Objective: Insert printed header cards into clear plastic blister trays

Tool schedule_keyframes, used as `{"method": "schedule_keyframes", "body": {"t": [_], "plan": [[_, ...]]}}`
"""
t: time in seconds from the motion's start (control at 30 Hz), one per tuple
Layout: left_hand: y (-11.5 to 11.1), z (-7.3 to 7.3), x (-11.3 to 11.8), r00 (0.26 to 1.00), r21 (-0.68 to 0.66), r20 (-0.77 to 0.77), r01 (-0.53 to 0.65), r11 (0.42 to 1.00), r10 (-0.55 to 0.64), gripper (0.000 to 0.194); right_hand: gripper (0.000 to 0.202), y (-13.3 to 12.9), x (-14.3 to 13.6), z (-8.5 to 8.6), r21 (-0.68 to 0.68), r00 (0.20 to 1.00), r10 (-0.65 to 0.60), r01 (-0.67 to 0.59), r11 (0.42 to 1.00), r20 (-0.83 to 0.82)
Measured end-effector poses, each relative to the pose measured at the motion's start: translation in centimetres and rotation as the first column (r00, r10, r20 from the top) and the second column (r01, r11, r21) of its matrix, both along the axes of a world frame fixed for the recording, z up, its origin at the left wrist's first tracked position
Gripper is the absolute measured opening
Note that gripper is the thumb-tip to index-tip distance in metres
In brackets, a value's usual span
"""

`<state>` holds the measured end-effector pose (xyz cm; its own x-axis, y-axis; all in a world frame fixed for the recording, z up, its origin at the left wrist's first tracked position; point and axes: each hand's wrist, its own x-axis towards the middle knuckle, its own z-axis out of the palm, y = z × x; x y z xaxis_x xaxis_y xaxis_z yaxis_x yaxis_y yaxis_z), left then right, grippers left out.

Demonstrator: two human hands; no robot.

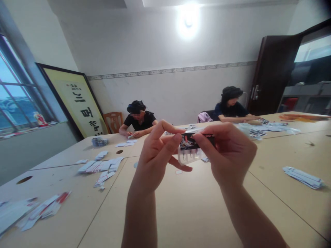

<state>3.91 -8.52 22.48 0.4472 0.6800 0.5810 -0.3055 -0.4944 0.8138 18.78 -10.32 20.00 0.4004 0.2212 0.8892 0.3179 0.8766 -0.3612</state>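
Observation:
Above the middle of the table I hold up a small clear plastic case (190, 156) with compartment-like dividers. A black printed card (189, 142) with white and red marks lies against its upper part; whether it is stuck on cannot be told. My left hand (155, 155) pinches the left end between thumb and fingers, with one finger stretched beneath the case. My right hand (230, 155) grips the right end, its thumb pressing on the card's face. The fingers behind the case are partly hidden.
Paper slips (103, 165) and more paper strips (46, 210) lie at left, and a bundle of strips (303, 177) at right. Two co-workers sit across the table (181, 213), one (139, 120) beside stacked round items (99, 141), another (231, 106) near a scattered pile (271, 129).

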Motion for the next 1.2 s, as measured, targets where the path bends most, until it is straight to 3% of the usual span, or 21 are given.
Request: {"method": "schedule_keyframes", "body": {"t": [0.23,1.2], "plan": [[-0.13,-0.05,0.20,0.999,0.067,-0.001,-0.052,0.996,0.052,0.017,0.015,0.37,0.11,0.05,0.001,1.000,0.015,-0.015,1.000,0.003],[-0.33,-0.15,0.46,0.993,0.098,-0.002,-0.120,0.988,0.121,0.017,0.013,0.51,0.25,-0.06,0.005,0.999,0.034,-0.034,0.999,-0.004]]}}
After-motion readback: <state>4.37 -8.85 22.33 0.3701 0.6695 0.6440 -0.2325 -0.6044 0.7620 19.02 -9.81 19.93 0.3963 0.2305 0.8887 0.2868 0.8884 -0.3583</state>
